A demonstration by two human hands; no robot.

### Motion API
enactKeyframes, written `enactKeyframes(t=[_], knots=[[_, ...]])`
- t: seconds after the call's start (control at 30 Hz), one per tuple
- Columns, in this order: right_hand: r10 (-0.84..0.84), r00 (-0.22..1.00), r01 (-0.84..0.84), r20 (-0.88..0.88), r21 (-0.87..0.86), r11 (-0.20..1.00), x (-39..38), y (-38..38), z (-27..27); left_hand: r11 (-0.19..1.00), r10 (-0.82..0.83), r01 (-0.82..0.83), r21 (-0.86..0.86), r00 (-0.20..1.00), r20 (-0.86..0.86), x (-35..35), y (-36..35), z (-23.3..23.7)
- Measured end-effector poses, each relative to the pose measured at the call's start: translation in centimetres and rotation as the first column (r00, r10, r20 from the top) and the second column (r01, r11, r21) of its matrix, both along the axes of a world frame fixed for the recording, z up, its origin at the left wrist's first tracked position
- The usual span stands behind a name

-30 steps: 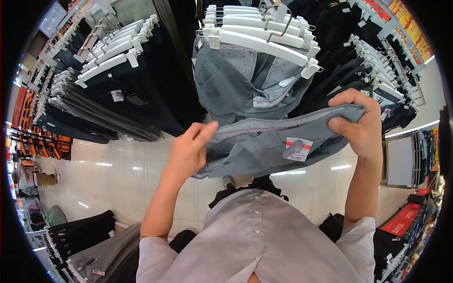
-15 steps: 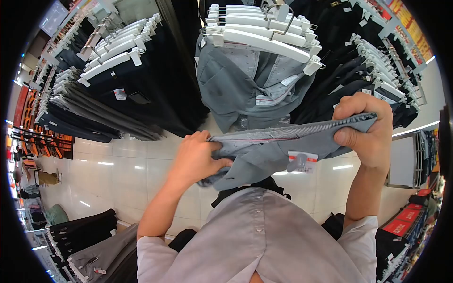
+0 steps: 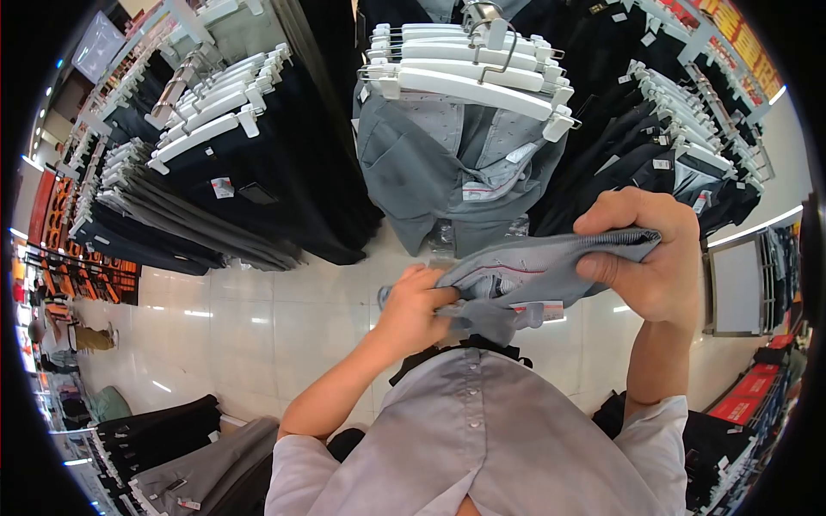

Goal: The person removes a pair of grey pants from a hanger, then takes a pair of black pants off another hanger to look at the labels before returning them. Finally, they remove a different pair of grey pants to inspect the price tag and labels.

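Grey trousers (image 3: 538,256) are stretched by the waistband between my two hands, just above my shirt front. My right hand (image 3: 645,254) pinches the waistband's right end, thumb below and fingers on top. My left hand (image 3: 415,311) is closed on the cloth at the other end, where the waist bunches and its patterned lining shows. A white and red tag (image 3: 540,313) hangs from the trousers' lower edge. Beyond my hands, more grey trousers (image 3: 413,163) hang on white clip hangers (image 3: 477,89).
Dark trousers (image 3: 258,181) hang on a rack at the left, and more (image 3: 615,146) at the right. Grey trousers (image 3: 206,464) hang at the lower left. A mirror-like panel (image 3: 736,292) stands at the right. Pale tiled floor (image 3: 249,335) lies below.
My left hand has moved right and slightly down, closer to my right hand, so the waistband sags and bunches. My right hand has shifted slightly left. The tag now shows less of its face.
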State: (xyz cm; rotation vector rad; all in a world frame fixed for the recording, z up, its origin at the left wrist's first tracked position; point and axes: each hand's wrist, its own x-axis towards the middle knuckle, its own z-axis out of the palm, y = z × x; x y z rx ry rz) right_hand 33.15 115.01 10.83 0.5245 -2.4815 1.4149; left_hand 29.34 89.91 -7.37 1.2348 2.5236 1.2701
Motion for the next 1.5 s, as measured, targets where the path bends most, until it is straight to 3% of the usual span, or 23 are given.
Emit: enactKeyframes(t=[0.03, 0.13, 0.2, 0.33, 0.43, 0.53, 0.63, 0.73, 0.87, 0.97, 1.07, 1.1, 1.23, 1.27, 1.33, 1.37, 1.5], knots=[[-0.074, 0.997, 0.075, -0.025, 0.012, 0.997, 0.0, 0.6, -0.2, 0.992, -0.032, 0.027, 0.12, 0.998, 0.047, -0.6, -0.3, 0.0], [-0.27, 0.96, 0.272, -0.069, 0.03, 0.962, 0.0, 2.2, -1.8, 0.994, -0.073, 0.043, 0.104, 0.95, 0.304, -2.1, -2.7, 4.1], [-0.348, 0.935, 0.351, -0.072, 0.02, 0.936, -0.1, 2.3, -2.9, 0.988, -0.144, 0.156, -0.024, 0.955, 0.26, -3.2, -3.2, 5.7], [-0.366, 0.922, 0.36, -0.126, -0.069, 0.93, -0.5, 2.7, -3.9, 0.96, -0.129, 0.19, -0.205, 0.952, 0.279, -3.7, -2.9, 7.7], [-0.347, 0.929, 0.338, -0.129, -0.092, 0.937, -0.4, 3.1, -4.3, 0.976, -0.178, 0.209, -0.067, 0.932, 0.315, -3.9, -3.0, 7.3], [-0.366, 0.924, 0.347, -0.111, -0.159, 0.924, 0.0, 2.5, -4.2, 0.974, -0.169, 0.207, -0.086, 0.929, 0.329, -3.9, -3.0, 7.6], [-0.318, 0.934, 0.297, -0.163, -0.144, 0.944, 0.1, 2.0, -4.6, 0.956, -0.262, 0.292, -0.032, 0.896, 0.359, -4.1, -2.8, 7.5], [-0.319, 0.943, 0.307, -0.096, -0.119, 0.944, 0.6, 0.5, -4.1, 0.945, -0.326, 0.302, 0.122, 0.892, 0.314, -3.8, -1.7, 6.2], [-0.223, 0.973, 0.214, -0.061, -0.128, 0.968, 0.9, -0.4, -4.3, 0.981, -0.192, 0.165, 0.105, 0.918, 0.348, -3.4, 0.0, 4.9], [-0.223, 0.972, 0.214, -0.069, -0.123, 0.969, 1.0, -0.4, -4.6, 0.966, -0.111, 0.067, 0.25, 0.98, 0.163, -3.0, 2.4, 5.6], [-0.277, 0.96, 0.27, -0.027, -0.147, 0.952, 0.9, 0.4, -4.9, 0.985, 0.172, -0.168, -0.045, 0.98, 0.1, -1.6, 6.2, 6.7], [-0.292, 0.956, 0.286, -0.017, -0.161, 0.945, 0.9, 1.0, -5.1, 0.967, 0.25, -0.25, -0.039, 0.968, -0.013, -1.7, 7.1, 6.2], [-0.313, 0.949, 0.314, 0.039, -0.211, 0.925, 0.7, 3.9, -5.8, 0.989, 0.007, 0.012, 0.149, 0.992, -0.123, -4.3, 10.1, 6.6], [-0.312, 0.949, 0.313, 0.037, -0.217, 0.925, 0.4, 4.8, -6.3, 0.995, -0.051, 0.044, 0.092, 0.996, 0.077, -4.9, 10.7, 5.9], [-0.292, 0.956, 0.288, 0.018, -0.232, 0.929, -0.7, 7.0, -7.3, 0.994, -0.101, 0.11, 0.007, 0.885, 0.454, -6.2, 11.8, 4.4], [-0.286, 0.957, 0.289, 0.049, -0.244, 0.926, -1.3, 8.1, -7.9, 0.996, -0.094, 0.081, 0.047, 0.901, 0.423, -6.0, 12.4, 4.2], [-0.255, 0.95, 0.303, 0.181, -0.33, 0.894, -3.0, 12.0, -10.9, 0.997, 0.008, 0.011, -0.073, 0.967, 0.255, -7.3, 14.2, 5.1]])
